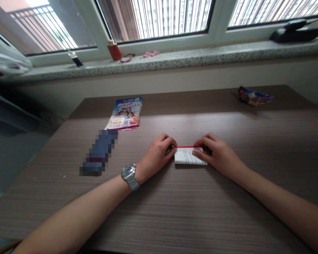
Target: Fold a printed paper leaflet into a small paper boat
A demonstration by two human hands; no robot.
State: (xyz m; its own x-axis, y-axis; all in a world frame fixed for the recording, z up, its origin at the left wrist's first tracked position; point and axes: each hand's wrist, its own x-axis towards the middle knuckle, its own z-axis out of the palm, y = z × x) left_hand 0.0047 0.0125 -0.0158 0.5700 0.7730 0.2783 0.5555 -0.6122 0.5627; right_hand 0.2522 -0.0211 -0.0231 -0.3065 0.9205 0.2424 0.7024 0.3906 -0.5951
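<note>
A small folded sheet of printed paper (187, 157), white with dark lettering and a red top edge, lies at the middle of the table between my hands. My left hand (160, 151), with a silver watch (130, 176) on its wrist, pinches the paper's upper left corner between thumb and fingers. On the opposite side, my right hand (213, 151) grips the right end, its thumb lying on the printed face and its fingers behind the red edge.
A stack of colourful flyers (125, 113) lies at the back left, above a pixelated dark blue object (100, 151). A folded paper shape (254, 97) stands at the back right. Along the granite windowsill (180, 60) are a red bottle-like item (114, 51) and a black device (296, 31).
</note>
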